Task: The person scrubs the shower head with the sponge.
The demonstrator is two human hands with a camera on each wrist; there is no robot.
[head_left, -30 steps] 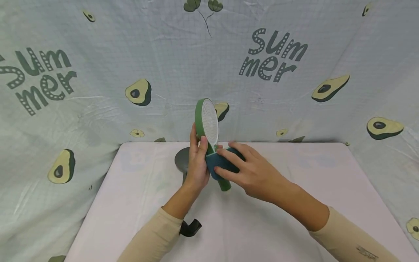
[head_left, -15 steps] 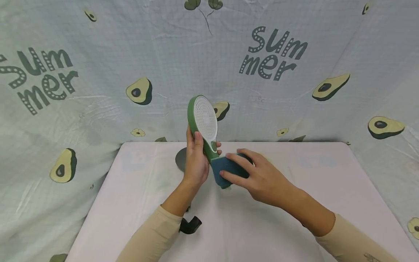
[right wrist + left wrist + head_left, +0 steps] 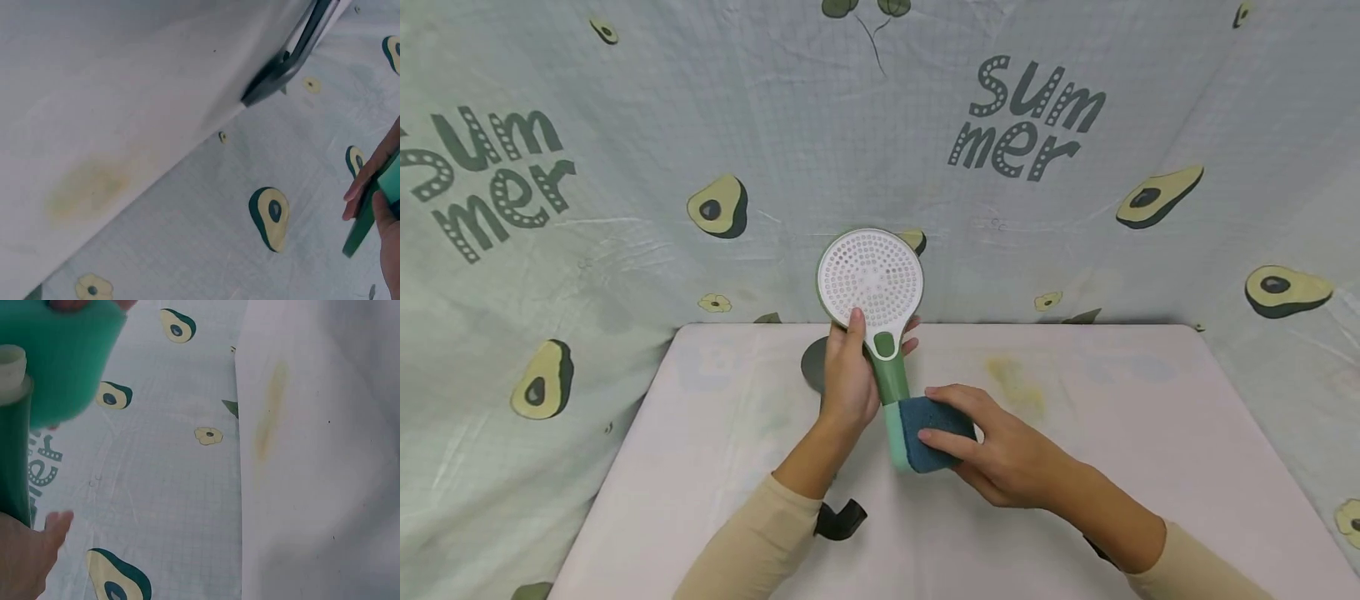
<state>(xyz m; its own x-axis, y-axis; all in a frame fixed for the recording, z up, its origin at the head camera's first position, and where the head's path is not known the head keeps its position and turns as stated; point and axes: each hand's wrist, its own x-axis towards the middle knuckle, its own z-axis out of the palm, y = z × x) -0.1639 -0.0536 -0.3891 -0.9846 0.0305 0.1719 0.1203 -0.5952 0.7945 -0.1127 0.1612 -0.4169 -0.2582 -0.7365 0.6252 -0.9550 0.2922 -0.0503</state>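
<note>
In the head view, a green shower head (image 3: pixel 872 279) with a white, dotted face stands tilted above the table. My left hand (image 3: pixel 850 379) grips it by the neck, thumb along the front edge of the face. Against the lower end of its green handle lies a two-layer sponge (image 3: pixel 940 433), blue on one side and mint green on the other. My right hand (image 3: pixel 1000 450) holds the sponge, fingers over the blue side. The left wrist view shows the handle's pale end (image 3: pixel 11 369) beside the mint-green layer. How far the sponge wraps round the handle is hidden.
Behind my left forearm lies a dark object, partly hidden: a grey round part (image 3: pixel 812 364) and a black bent end (image 3: pixel 842 521) show. A yellowish stain (image 3: pixel 1017 385) marks the white tabletop (image 3: pixel 1075 517). A printed cloth (image 3: pixel 790 150) hangs behind.
The shower head has turned so its face points toward me. My right hand and the sponge have moved down along the handle to its lower end. The left hand keeps its grip.
</note>
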